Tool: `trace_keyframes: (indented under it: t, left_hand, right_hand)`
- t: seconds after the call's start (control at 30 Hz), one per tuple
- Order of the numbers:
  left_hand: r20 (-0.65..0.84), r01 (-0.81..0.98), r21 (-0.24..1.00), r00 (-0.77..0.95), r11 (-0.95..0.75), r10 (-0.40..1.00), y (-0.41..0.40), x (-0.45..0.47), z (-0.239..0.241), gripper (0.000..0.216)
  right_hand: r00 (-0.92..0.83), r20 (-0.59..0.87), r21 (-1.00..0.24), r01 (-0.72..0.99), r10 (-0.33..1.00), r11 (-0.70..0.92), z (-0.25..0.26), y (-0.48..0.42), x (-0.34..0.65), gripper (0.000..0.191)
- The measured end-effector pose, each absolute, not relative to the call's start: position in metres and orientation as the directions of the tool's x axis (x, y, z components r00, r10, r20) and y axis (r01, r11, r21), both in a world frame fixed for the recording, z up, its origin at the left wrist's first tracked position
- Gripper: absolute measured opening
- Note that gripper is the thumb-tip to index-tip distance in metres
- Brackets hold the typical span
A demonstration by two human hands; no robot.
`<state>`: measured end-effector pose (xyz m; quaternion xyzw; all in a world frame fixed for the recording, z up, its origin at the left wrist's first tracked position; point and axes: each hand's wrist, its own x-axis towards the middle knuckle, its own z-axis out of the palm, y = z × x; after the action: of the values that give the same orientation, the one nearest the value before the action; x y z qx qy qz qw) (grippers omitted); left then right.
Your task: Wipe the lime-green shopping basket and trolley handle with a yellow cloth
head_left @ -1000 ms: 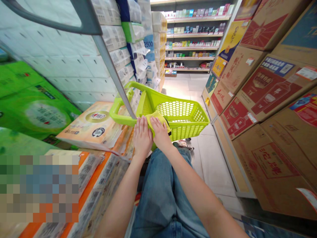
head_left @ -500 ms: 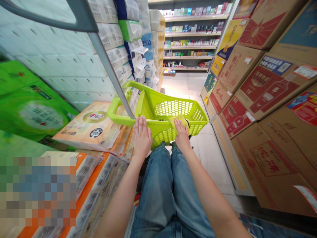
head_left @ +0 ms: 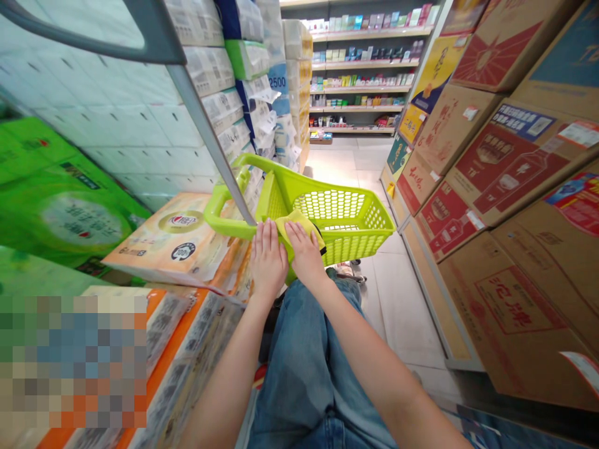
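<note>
A yellow cloth [head_left: 294, 218] with dark edge lies over the near rim of the lime-green shopping basket [head_left: 358, 234]. The right hand [head_left: 307, 255] is laid upon it, fingers extended; whether the thumb pinches it from below, I cannot tell. The left hand [head_left: 269, 259], not clenched, rests flat on the same basket rim, beside the grey pull handle [head_left: 210, 142]. For wiping well, I think, the left palm should steady the basket, while even pressure keeps the cloth smooth along its rim.
</note>
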<state>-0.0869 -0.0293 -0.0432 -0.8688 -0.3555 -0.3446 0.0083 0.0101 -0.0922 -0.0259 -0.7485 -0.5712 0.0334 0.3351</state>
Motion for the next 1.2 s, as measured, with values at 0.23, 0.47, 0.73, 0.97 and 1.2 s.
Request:
trace_keyframes:
  t: [0.23, 0.47, 0.73, 0.97, 1.2]
  left_hand:
    - [0.615, 0.609, 0.236, 0.510, -0.757, 0.602, -0.031, -0.087, -0.043, 0.058]
    - [0.616, 0.600, 0.249, 0.508, -0.760, 0.603, -0.030, -0.087, -0.044, 0.058]
    - [0.621, 0.606, 0.226, 0.514, -0.763, 0.592, -0.027, -0.087, -0.045, 0.059]
    - [0.597, 0.620, 0.219, 0.525, -0.753, 0.607, -0.029, -0.088, -0.042, 0.059]
    - [0.616, 0.598, 0.242, 0.514, -0.764, 0.597, -0.029, -0.087, -0.044, 0.059]
  right_hand:
    - [0.439, 0.326, -0.447, 0.852, 0.837, -0.273, -0.060, -0.124, 0.055, 0.087]
    - [0.619, 0.279, -0.477, 0.753, 0.734, -0.453, -0.077, -0.145, 0.086, 0.091]
    - [0.453, 0.251, -0.551, 0.794, 0.855, -0.258, -0.030, -0.100, 0.021, 0.079]
    - [0.357, 0.306, -0.495, 0.852, 0.882, -0.173, -0.023, -0.096, 0.010, 0.074]
    - [0.471, 0.280, -0.400, 0.849, 0.837, -0.344, -0.057, -0.130, 0.060, 0.085]
